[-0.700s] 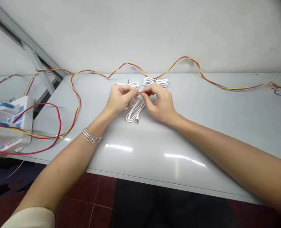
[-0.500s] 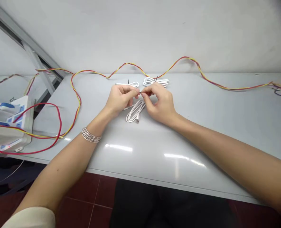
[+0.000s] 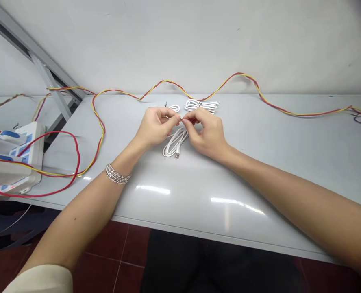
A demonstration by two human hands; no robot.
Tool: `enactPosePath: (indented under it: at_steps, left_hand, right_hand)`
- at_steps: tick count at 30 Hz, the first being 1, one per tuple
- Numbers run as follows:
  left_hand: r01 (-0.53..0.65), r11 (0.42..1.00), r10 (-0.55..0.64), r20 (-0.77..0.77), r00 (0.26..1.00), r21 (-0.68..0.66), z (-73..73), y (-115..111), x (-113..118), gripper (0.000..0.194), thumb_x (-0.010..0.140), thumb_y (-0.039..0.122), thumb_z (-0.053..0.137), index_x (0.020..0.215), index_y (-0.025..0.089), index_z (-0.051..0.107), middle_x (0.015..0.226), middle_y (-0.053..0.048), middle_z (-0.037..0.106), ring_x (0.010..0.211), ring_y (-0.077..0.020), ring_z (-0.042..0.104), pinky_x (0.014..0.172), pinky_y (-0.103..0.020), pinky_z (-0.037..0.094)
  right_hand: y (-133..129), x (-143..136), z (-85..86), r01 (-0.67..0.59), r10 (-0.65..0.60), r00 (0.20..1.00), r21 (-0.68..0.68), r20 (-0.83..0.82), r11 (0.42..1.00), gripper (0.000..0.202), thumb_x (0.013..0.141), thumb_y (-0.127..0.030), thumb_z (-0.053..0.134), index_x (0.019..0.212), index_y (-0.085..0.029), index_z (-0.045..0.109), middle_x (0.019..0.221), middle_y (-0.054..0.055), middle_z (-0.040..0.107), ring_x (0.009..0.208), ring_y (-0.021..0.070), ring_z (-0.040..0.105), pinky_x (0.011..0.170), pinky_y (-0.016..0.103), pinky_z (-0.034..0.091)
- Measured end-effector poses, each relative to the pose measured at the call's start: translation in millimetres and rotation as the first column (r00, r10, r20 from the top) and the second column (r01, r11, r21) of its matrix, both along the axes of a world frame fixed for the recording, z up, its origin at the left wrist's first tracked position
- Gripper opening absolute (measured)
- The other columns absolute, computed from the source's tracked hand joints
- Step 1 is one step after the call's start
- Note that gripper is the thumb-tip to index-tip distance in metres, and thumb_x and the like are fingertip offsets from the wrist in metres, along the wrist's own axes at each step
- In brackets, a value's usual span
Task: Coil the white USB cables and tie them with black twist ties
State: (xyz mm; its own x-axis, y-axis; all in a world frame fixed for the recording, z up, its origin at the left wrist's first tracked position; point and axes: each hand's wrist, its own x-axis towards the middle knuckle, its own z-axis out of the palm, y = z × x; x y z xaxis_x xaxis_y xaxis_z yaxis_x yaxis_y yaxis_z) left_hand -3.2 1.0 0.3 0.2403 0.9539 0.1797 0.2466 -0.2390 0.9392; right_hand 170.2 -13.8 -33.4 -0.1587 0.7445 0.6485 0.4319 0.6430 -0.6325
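My left hand [image 3: 156,127] and my right hand [image 3: 208,132] meet fingertip to fingertip over the table. Each is closed in a pinch, and a short bit of a thin black twist tie [image 3: 181,119] shows between them. Just under the fingers lies a coiled white USB cable [image 3: 170,148], its metal plug [image 3: 177,155] facing me; my hands cover part of the coil. Behind my right hand is a bundled white cable [image 3: 195,105] with a black tie round it. Another tied white cable [image 3: 175,108] sits behind my left hand, partly hidden.
A twisted red and yellow wire [image 3: 165,81] runs along the wall at the back of the grey table [image 3: 259,162]. At the left, a white power strip [image 3: 34,142] carries plugs, with a looped red cord [image 3: 77,150] beside it. A metal frame [image 3: 51,85] stands behind.
Both hands keep their pinch at almost the same spot, with only slight finger movement. The whole view has shifted a little.
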Motion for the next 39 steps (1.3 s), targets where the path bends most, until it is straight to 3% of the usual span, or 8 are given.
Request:
enactPosePath:
  at_steps: [7,14,20,22,24,27,33,39]
  left_hand:
    - [-0.031,0.975,0.055,-0.101,0.993,0.221,-12.5,-0.7,1.8,0.017,0.086,0.029,0.069,0.082,0.015,0.063,0.077,-0.005,0.067,0.061,-0.011,0.058,0.057,-0.025,0.044]
    - [-0.018,0.914,0.099,-0.178,0.979,0.406,-17.8,-0.3,1.1,0.016,0.088,0.029,0.069,0.082,0.017,0.061,0.081,-0.004,0.067,0.061,-0.0109,0.056,0.054,-0.026,0.039]
    - [0.019,0.808,0.091,-0.157,0.983,0.589,-15.9,0.5,1.3,0.012,0.091,0.024,0.064,0.081,0.019,0.059,0.08,-0.004,0.065,0.062,-0.0108,0.052,0.054,-0.026,0.04]
    - [0.015,0.819,0.086,-0.149,0.985,0.574,-15.1,0.9,0.6,0.014,0.091,0.027,0.065,0.082,0.019,0.06,0.08,-0.004,0.065,0.062,-0.0103,0.053,0.053,-0.026,0.04]
    - [0.0,0.862,0.077,-0.131,0.988,0.507,-13.9,0.8,-0.1,0.018,0.092,0.033,0.066,0.082,0.019,0.061,0.081,-0.004,0.066,0.064,-0.0106,0.055,0.054,-0.026,0.04]
    - [-0.031,0.915,0.077,-0.099,0.992,0.401,-11.2,-0.5,-0.4,0.022,0.09,0.037,0.069,0.08,0.018,0.062,0.081,-0.004,0.067,0.065,-0.0115,0.058,0.056,-0.027,0.041]
    - [-0.091,0.946,0.122,-0.081,0.989,0.311,-7.7,-2.9,1.1,0.024,0.083,0.036,0.076,0.076,0.018,0.063,0.074,-0.002,0.065,0.059,-0.0103,0.054,0.053,-0.026,0.039]
    - [-0.102,0.972,0.105,-0.005,0.994,0.213,-9.5,-2.1,3.5,0.025,0.082,0.039,0.075,0.074,0.018,0.065,0.074,-0.004,0.067,0.06,-0.0112,0.056,0.052,-0.027,0.038]
  right_hand:
    - [-0.5,-1.4,9.3,-0.087,0.028,0.982,-0.315,-0.189,0.945,0.012,0.089,-0.024,0.064,0.079,-0.018,0.066,0.077,0.003,0.066,0.072,0.0152,0.056,0.067,0.029,0.042]
    - [1.5,-2.3,17.8,-0.356,0.043,0.869,-0.564,-0.492,0.745,0.019,0.08,-0.022,0.072,0.065,-0.016,0.063,0.063,-0.001,0.056,0.063,0.011,0.047,0.063,0.028,0.038]
    - [3.2,5.3,27.3,-0.516,0.068,0.797,-0.619,-0.6,0.593,0.019,0.075,-0.018,0.073,0.059,-0.017,0.062,0.065,0.001,0.057,0.065,0.0127,0.05,0.066,0.029,0.042]
    - [4.3,7.3,27.9,-0.544,0.092,0.789,-0.622,-0.607,0.563,0.02,0.076,-0.02,0.074,0.059,-0.017,0.062,0.066,0.001,0.056,0.065,0.0127,0.05,0.066,0.029,0.043]
    - [5.3,7.6,27.0,-0.55,0.111,0.79,-0.618,-0.603,0.562,0.02,0.077,-0.023,0.075,0.061,-0.017,0.063,0.067,0.001,0.057,0.065,0.0126,0.05,0.066,0.029,0.043]
    - [5.8,5.3,24.6,-0.515,0.099,0.801,-0.595,-0.591,0.617,0.022,0.078,-0.029,0.077,0.066,-0.017,0.064,0.069,0.002,0.059,0.066,0.013,0.052,0.067,0.029,0.046]
    - [2.7,0.5,18.5,-0.405,0.087,0.853,-0.549,-0.515,0.731,0.025,0.077,-0.037,0.08,0.07,-0.018,0.065,0.068,0.0,0.061,0.067,0.0131,0.055,0.068,0.029,0.049]
    - [2.3,-1.5,11.8,-0.32,0.033,0.877,-0.532,-0.479,0.784,0.025,0.076,-0.037,0.082,0.071,-0.018,0.066,0.067,0.001,0.063,0.065,0.0132,0.055,0.064,0.029,0.047]
